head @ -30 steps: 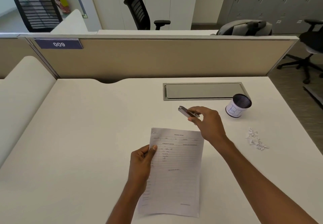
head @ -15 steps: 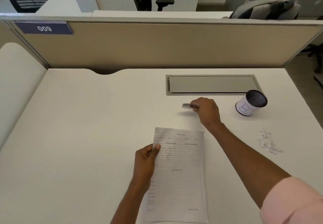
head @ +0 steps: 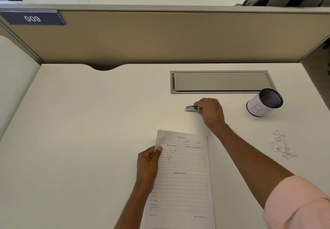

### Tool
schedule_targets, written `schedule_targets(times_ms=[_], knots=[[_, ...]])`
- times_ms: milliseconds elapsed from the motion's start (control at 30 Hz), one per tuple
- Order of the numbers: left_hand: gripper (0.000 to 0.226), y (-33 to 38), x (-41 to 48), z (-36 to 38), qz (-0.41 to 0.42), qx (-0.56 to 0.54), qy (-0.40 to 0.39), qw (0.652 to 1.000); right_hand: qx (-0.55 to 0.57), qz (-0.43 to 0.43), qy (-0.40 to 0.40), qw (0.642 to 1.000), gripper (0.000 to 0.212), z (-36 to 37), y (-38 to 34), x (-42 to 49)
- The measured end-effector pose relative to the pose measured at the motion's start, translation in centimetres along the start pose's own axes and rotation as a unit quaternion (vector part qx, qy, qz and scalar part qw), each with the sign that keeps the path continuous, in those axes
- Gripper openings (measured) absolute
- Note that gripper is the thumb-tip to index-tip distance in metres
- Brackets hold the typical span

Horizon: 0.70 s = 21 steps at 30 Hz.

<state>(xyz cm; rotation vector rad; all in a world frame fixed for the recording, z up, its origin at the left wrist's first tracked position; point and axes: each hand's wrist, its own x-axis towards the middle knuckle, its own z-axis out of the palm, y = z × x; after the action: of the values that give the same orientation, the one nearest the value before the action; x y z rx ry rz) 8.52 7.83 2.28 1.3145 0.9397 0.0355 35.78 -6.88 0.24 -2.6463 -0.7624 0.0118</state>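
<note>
neighbouring the stapler (head: 192, 108): cup (head: 262, 106), paper scraps (head: 280, 145)

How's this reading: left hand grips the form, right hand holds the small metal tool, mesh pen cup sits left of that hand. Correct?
Not quite. In the head view the mesh pen cup sits right of the right hand, not left. The rest holds: left hand grips the form, right hand holds the small metal tool.

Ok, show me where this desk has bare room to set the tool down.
Widest bare patch: the desk left of the form, up to the divider. A smaller one lies between form and hatch, left of the tool. Crowded on the right: cup, scraps, right hand.
</note>
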Motion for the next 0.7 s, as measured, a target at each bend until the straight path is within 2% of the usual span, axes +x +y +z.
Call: schedule_targets(times_ms=[133,233,267,333,367,400,433,500,533,567,600,633,700], knots=[[0.022,0.5,-0.3,0.0,-0.006,-0.003,0.003,1.000,-0.001,0.002,-0.003,1.000,0.031,0.6,0.4,-0.3],[0.022,1.2,-1.0,-0.3,-0.001,-0.013,-0.011,1.000,0.040,0.017,-0.004,0.999,0.050,0.1,0.2,-1.1],[0.022,1.5,-1.4,-0.5,0.005,-0.016,-0.023,1.000,0.075,0.022,0.012,0.997,0.051,-0.7,0.0,-1.6],[0.024,2.2,-2.1,-0.9,0.026,-0.028,-0.050,0.998,0.201,0.046,0.054,0.977,0.037,-2.8,-0.9,-3.4],[0.024,2.6,-2.6,-1.1,0.036,-0.039,-0.061,0.997,0.281,0.071,0.046,0.956,0.029,-4.1,-1.4,-4.6],[0.025,3.0,-3.0,-1.3,0.045,-0.052,-0.070,0.995,0.370,0.103,0.005,0.923,0.030,-5.4,-1.9,-6.0],[0.025,3.4,-3.5,-1.5,0.051,-0.065,-0.077,0.994,0.462,0.140,-0.060,0.874,0.044,-6.5,-2.3,-7.5],[0.025,4.0,-4.2,-1.7,0.061,-0.091,-0.081,0.991,0.608,0.204,-0.191,0.743,0.085,-7.7,-2.7,-10.8],[0.026,4.3,-4.6,-1.8,0.063,-0.105,-0.076,0.989,0.656,0.222,-0.223,0.686,0.098,-8.3,-3.0,-12.6],[0.026,4.6,-4.9,-1.7,0.062,-0.119,-0.069,0.988,0.691,0.227,-0.234,0.645,0.102,-8.8,-3.3,-14.2],[0.026,5.0,-5.4,-1.6,0.062,-0.132,-0.063,0.987,0.708,0.226,-0.229,0.629,0.096,-9.3,-3.9,-15.6],[0.025,5.4,-5.8,-1.5,0.065,-0.138,-0.057,0.987,0.700,0.225,-0.211,0.644,0.082,-9.7,-4.6,-16.6],[0.024,6.2,-6.7,-1.4,0.078,-0.130,-0.056,0.987,0.632,0.213,-0.150,0.730,0.043,-10.6,-6.1,-18.1]])
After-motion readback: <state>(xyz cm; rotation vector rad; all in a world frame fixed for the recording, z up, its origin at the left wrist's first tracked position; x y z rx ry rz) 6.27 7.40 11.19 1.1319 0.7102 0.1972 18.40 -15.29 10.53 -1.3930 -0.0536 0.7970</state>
